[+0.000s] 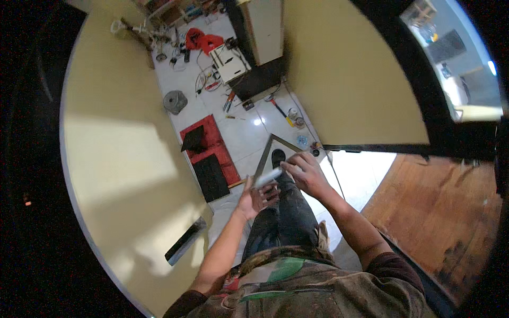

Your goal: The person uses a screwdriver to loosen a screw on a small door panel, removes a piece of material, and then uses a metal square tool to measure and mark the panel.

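In front of my lap, my right hand [306, 174] is closed with its fingertips pinched on one end of a short whitish tube-like piece [268, 177], smeared by motion. The other end of this piece reaches over my left hand [256, 199]. That hand has its palm turned up and its fingers spread; whether it touches the piece I cannot tell. Beyond both hands, a grey angled frame [263, 151] comes to a corner near my dark shoe [278, 157]. Its lower part is hidden behind my hands and legs.
On the white tiled floor, a red case [214, 137] with black panels lies left. Farther off are a grey roll [174, 102], pliers [229, 100], a hammer [281, 110], a white box [229, 63] and cables. Walls stand either side; a brown wooden board [435, 212] lies right.
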Available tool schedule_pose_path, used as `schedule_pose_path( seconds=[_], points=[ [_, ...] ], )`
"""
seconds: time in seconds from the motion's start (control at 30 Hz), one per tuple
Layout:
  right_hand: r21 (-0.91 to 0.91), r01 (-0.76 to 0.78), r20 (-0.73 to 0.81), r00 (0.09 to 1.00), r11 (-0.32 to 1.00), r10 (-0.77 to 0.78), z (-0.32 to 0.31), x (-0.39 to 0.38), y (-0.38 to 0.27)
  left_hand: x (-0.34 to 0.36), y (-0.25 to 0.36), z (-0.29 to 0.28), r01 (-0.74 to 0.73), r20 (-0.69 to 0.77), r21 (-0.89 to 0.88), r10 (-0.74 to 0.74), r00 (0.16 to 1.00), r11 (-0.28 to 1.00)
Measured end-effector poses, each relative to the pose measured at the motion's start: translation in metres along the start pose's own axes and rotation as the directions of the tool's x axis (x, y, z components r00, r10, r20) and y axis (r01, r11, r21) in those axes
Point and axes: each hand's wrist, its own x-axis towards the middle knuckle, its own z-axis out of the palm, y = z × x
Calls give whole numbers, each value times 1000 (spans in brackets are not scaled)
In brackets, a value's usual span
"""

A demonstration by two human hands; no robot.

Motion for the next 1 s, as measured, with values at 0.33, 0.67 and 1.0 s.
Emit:
schedule_pose_path(
  seconds=[0.33, 0.67, 1.0],
  points=[
    [-504, 121, -323, 892, 855, -317, -185, -169, -126, -67, -41, 288, -148, 524, 323, -46, 851, 935],
    [-284, -355, -812, 583, 891, -26, -283, -385, -84, -45, -265, 424, -237, 458, 536, -43, 888, 810],
    [925, 55, -366, 408, 377, 837, -397, -519, -41, 57, -411, 556, -212, 466, 600, -122, 876, 771]
  ],
)
